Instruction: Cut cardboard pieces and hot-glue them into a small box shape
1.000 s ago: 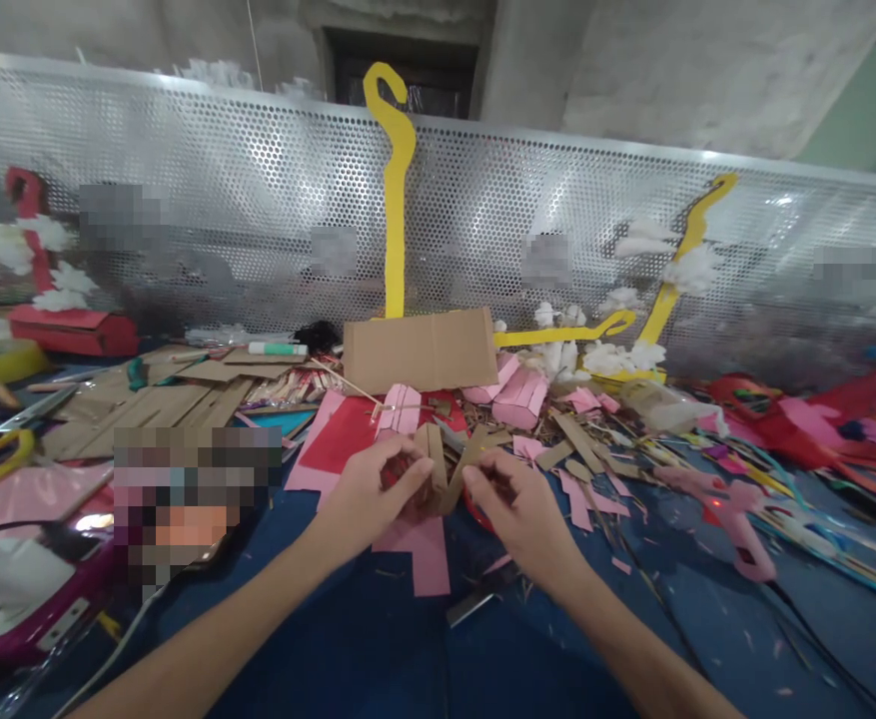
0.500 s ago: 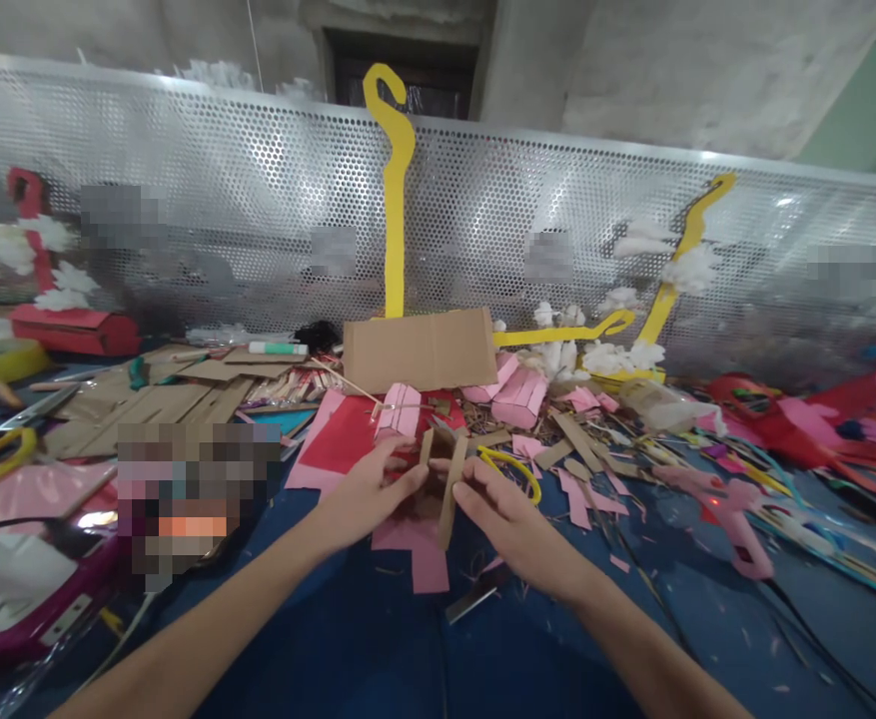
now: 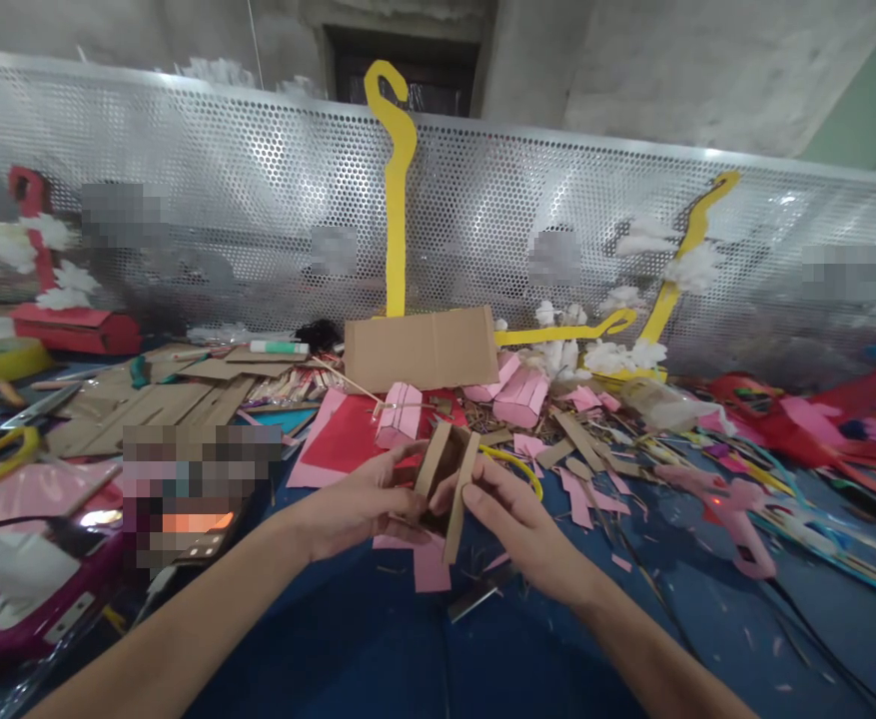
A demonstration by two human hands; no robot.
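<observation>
Between my hands is a small folded cardboard piece (image 3: 461,509), two of its walls standing up with a gap between them. My left hand (image 3: 359,504) grips its left wall, fingers curled around the outside. The right wall is pinched by my right hand (image 3: 508,509), one finger reaching into the gap. Under the piece lie pink paper (image 3: 432,567) and a red sheet (image 3: 337,434). A metal blade (image 3: 480,596) rests on the blue surface just below. Beyond my hands stand a pink paper box (image 3: 400,414) and a larger cardboard panel (image 3: 421,350).
A pink glue gun (image 3: 729,514) with its cord lies to the right. Cardboard strips (image 3: 583,444) and pink scraps (image 3: 576,497) are scattered near it. A purple power strip (image 3: 55,619) is at lower left. Tall yellow hook shapes (image 3: 397,200) lean near a perforated metal panel (image 3: 258,200).
The cardboard piece has tilted and turned a little toward me, so its inside shows more. My left hand has shifted lower on it; a right-hand finger now reaches inside.
</observation>
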